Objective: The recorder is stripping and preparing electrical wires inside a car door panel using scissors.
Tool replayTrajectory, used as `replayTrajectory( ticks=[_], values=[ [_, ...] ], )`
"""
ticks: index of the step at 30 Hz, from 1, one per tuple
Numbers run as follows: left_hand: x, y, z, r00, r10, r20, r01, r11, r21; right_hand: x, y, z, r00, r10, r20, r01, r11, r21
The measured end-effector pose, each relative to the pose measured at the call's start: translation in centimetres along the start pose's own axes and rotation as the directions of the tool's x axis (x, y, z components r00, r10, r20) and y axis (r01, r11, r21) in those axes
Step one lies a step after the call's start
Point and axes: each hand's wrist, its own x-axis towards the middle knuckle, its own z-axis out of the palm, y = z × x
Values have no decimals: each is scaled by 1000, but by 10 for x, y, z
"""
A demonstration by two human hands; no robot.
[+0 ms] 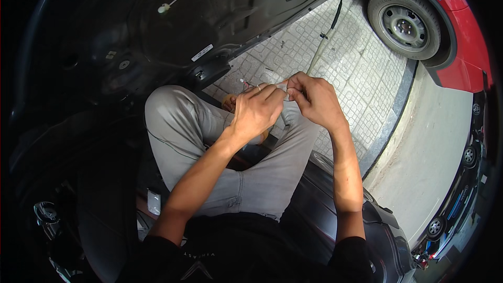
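Observation:
Over the knees in light grey trousers (pixel 267 169), both hands meet at the fingertips. My left hand (pixel 261 106) wears a ring and has its fingers curled, pinched around what looks like a thin wire, mostly hidden. Close against it on the right, my right hand (pixel 314 96) pinches the same small thing between thumb and forefinger. A short orange strand shows just above the fingers. Beyond the hands runs a light sleeved cable (pixel 316 56) with a dark clip (pixel 323 36), turning black towards the top. A thin red wire end (pixel 245 84) lies near the left hand's knuckles.
A dark car panel (pixel 157 35) with a round speaker-like part (pixel 208 74) spans the upper left. Grey paving (pixel 353 98) and a kerb (pixel 379 139) lie beyond. A red car (pixel 463 43) stands at the upper right. A small silvery packet (pixel 154 202) lies beside the left forearm.

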Motion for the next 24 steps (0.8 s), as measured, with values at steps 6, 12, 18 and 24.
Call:
replayTrajectory(
  ticks=[6, 12, 18, 24],
  values=[
    [-5, 3, 3, 992, 113, -54, -107, 989, 106, 13, -6, -13, 962, 186, 201, -194, 981, 16],
    [-9, 6, -1, 968, 224, -115, -201, 962, 184, 14, -28, -18, 953, 221, 206, -188, 968, -169],
    [-8, 3, 2, 986, 80, -144, -86, 996, -34, 5, -29, -9, 978, 158, 134, -122, 963, -242],
    [2, 14, -12, 965, -249, -78, 213, 924, -318, -22, -31, 2, 989, 53, -137, -27, 983, 180]
  ],
)
